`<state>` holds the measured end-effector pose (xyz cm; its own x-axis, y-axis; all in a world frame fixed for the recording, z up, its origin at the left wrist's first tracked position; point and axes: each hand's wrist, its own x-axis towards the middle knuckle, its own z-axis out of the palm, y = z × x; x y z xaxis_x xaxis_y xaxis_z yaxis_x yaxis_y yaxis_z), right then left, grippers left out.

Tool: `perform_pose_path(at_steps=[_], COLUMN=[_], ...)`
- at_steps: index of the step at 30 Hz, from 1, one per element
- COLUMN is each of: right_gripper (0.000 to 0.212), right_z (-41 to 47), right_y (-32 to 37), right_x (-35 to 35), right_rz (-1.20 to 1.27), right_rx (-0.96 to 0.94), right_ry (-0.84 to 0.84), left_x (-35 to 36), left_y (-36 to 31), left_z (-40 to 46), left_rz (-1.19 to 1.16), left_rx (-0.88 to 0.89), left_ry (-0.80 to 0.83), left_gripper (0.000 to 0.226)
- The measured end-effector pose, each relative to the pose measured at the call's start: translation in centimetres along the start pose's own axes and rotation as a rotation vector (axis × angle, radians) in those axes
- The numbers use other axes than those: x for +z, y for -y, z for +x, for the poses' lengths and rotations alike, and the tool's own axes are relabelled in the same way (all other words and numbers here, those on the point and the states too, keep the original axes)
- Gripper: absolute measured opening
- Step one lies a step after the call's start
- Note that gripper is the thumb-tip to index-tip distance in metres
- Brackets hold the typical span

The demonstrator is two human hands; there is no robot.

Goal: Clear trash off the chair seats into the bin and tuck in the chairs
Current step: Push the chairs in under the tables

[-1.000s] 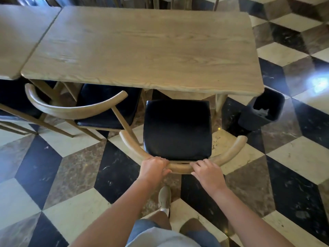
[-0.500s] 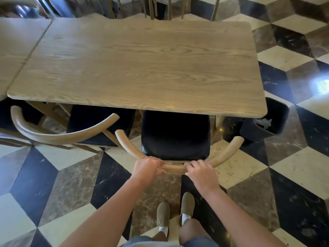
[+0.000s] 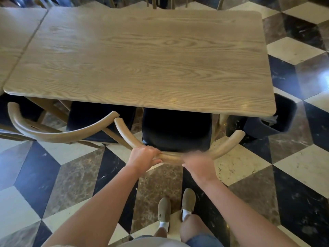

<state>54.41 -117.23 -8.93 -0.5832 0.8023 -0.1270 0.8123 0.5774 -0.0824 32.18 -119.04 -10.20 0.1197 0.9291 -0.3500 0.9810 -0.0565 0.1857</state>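
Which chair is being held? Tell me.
The right-hand chair, nearest the bin. The left hand wraps its curved backrest, and the right hand sits at it, blurred. The chair beside it is untouched.

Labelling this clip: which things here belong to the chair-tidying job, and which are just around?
Job: chair being pushed in, left hand and right hand on its backrest, second chair, bin, table.
Just around: far chairs, neighbouring table.
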Motion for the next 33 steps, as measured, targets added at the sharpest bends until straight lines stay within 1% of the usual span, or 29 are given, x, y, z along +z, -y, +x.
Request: perform_pose_path(at_steps=[2, 4, 7, 9, 11, 14, 17, 20, 25, 30, 33], right_gripper=[0.034, 0.035, 0.042, 0.044, 0.041, 0.035, 0.031, 0.029, 0.033, 0.033, 0.033], right_z=[0.0, 0.4, 1.2, 1.1, 0.3, -1.7, -4.1, -6.6, -10.7, -16.1, -19.7], right_y=[0.3, 0.1, -0.9, -1.3, -1.5, -1.8, -2.7, -5.0, -10.9, -18.1, -23.2], right_x=[-0.3, -0.5, -1.7, -2.9, -3.9, -5.0, -6.5, -8.2, -10.8, -11.7, -11.4], right_rz=[0.007, 0.064, 0.246, 0.361, 0.378, 0.347, 0.284, 0.271, 0.213, 0.124, 0.117], right_rx=[0.030, 0.042, 0.070, 0.114, 0.159, 0.240, 0.324, 0.390, 0.449, 0.503, 0.552], right_ry=[0.034, 0.102, 0.226, 0.250, 0.180, 0.064, 0.002, -0.069, -0.134, -0.214, -0.266], left_x=[0.0, -0.2, -0.9, -1.7, -2.6, -3.9, -5.0, -6.7, -9.3, -9.6, -8.4], left_y=[-0.3, -0.8, -1.6, -2.1, -2.9, -5.3, -8.3, -11.6, -18.3, -28.4, -34.9], left_z=[-0.2, -0.3, -0.3, -0.5, -0.8, -1.2, -1.1, -0.6, 1.1, 3.5, 4.8], left_rz=[-0.023, -0.059, -0.087, -0.082, -0.131, -0.182, -0.133, -0.112, -0.032, 0.150, 0.062], left_rx=[-0.013, -0.023, -0.040, -0.041, -0.049, -0.030, 0.058, 0.136, 0.258, 0.369, 0.358], left_ry=[-0.009, 0.002, 0.085, 0.116, 0.071, 0.013, -0.038, -0.099, -0.166, -0.223, -0.302], left_gripper=[0.043, 0.042, 0.044, 0.052, 0.053, 0.044, 0.034, 0.032, 0.032, 0.033, 0.037])
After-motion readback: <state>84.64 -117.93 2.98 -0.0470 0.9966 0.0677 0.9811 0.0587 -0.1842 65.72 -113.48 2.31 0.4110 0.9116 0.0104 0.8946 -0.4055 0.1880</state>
